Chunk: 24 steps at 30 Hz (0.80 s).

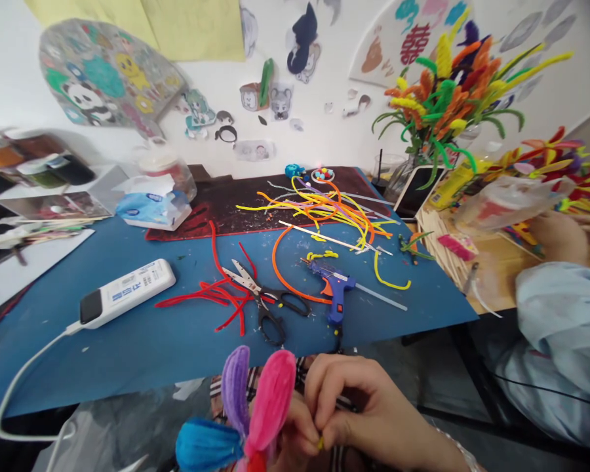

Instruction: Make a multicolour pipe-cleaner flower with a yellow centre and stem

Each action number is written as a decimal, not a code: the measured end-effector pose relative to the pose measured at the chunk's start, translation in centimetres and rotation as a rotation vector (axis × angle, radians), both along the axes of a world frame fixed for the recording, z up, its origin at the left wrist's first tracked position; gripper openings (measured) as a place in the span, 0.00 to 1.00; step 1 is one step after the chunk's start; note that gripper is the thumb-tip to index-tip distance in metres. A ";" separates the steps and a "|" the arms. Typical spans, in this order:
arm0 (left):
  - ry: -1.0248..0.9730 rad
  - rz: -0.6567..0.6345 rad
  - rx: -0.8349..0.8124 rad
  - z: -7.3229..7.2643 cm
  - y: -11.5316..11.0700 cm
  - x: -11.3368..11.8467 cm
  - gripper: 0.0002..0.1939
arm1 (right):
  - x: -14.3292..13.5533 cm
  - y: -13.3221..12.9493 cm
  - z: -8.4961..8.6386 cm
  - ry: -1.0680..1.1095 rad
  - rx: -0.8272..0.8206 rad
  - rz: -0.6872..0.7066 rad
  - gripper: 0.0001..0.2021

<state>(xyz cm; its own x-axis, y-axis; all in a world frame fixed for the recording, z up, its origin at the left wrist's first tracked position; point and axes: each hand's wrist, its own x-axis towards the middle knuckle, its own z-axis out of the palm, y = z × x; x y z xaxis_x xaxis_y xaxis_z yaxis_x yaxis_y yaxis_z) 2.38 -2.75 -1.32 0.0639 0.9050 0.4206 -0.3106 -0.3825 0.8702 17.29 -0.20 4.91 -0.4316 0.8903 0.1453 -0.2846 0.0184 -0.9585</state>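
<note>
Low in the head view, my left hand [295,432] is mostly behind a flower of fuzzy pipe cleaners, with a pink petal [274,393], a purple petal [235,396] and a blue petal [209,444]. Its fingers are pressed together, touching my right hand's fingertips. My right hand [361,410] pinches a tiny yellow piece [320,443] between thumb and finger. Which hand bears the flower's stem is hidden. Both hands are in front of the table's near edge, over the lap.
On the blue mat [128,354] lie black scissors [263,298], red pipe cleaners [201,295], a blue glue gun [338,288] and a white power bank [128,293]. Yellow and orange pipe cleaners [334,210] are heaped behind. At right, another person's sleeve [560,347] shows.
</note>
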 end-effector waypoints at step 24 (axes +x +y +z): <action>-0.305 -0.017 -0.056 0.2 0.1 2.1 0.04 | -0.5 -0.6 -1.8 0.110 0.063 -0.079 0.04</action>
